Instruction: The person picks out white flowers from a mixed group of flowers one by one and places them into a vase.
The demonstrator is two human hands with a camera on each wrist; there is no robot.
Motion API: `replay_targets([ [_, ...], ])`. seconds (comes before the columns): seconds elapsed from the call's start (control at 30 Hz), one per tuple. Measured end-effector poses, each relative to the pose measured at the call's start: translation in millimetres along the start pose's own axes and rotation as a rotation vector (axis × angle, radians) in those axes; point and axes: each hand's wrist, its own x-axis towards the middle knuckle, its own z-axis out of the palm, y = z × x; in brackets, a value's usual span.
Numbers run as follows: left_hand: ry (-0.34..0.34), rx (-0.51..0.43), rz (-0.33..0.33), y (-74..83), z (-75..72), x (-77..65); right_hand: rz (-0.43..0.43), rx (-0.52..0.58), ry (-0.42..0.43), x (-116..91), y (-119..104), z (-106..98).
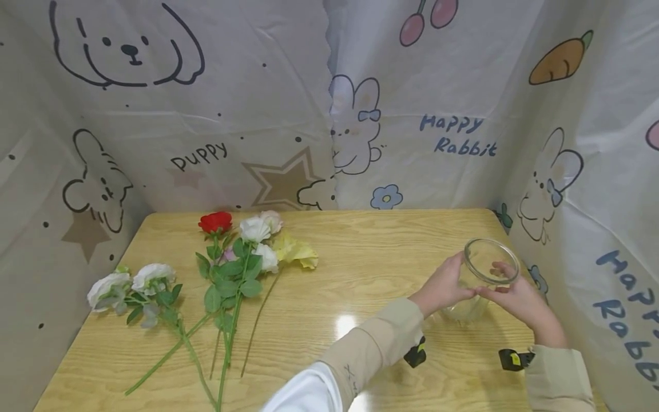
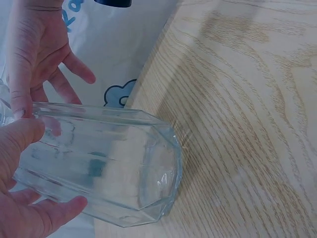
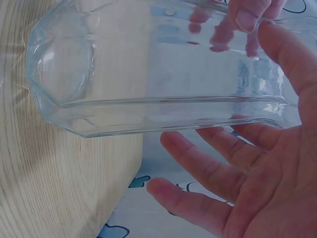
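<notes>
A clear glass vase [image 1: 465, 306] with a round rim and faceted sides is upright at the table's right side. My left hand [image 1: 447, 283] holds it from the left below the rim, thumb in front. From the other side my right hand [image 1: 520, 297] grips it, its thumb close to the left thumb. The left wrist view shows the vase's thick base [image 2: 158, 173] close to the wood; whether it touches cannot be told. Through the glass in the right wrist view, fingertips of the left hand [image 3: 252, 12] show behind the wall.
On the wooden table [image 1: 360, 257], left of the vase, lie a red rose [image 1: 215, 222], white roses [image 1: 254, 229], a yellow flower [image 1: 297, 252] and a stem with white blooms [image 1: 154, 278]. A printed curtain [image 1: 288, 103] encloses the back and sides.
</notes>
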Motion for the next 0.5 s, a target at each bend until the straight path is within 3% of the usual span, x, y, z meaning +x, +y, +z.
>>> replay_targets([
  [0.5,0.035,-0.001,-0.01,-18.7,-28.1,-32.3,-0.037,0.02,-0.065,6.8,-25.7,28.5],
])
